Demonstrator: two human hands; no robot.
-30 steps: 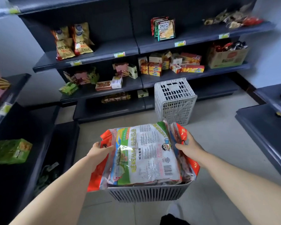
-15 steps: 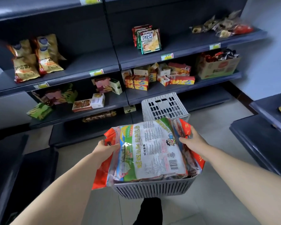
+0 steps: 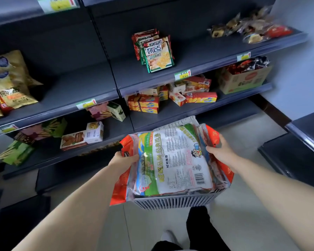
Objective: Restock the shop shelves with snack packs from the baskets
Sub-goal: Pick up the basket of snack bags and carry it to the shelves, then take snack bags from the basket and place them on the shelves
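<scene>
Two hands are seen at a grey basket [image 3: 172, 202] piled with snack packs [image 3: 174, 160], carried in front of the dark shelves [image 3: 76, 91]. At the left, yellow bags [image 3: 11, 82] stand on a shelf, and the left hand [image 3: 122, 161] is clenched on the left edge of the packs. Green packets [image 3: 157, 53] are propped on the shelf above the basket, while the right hand [image 3: 220, 151] is closed on the packs' right edge, a carton [image 3: 243, 80] being shelved farther right.

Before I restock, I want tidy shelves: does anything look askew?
Yes. The red and yellow boxes on the middle shelf lie jumbled at angles, and the green packs at lower left are toppled, tilted over the shelf edge.
</scene>
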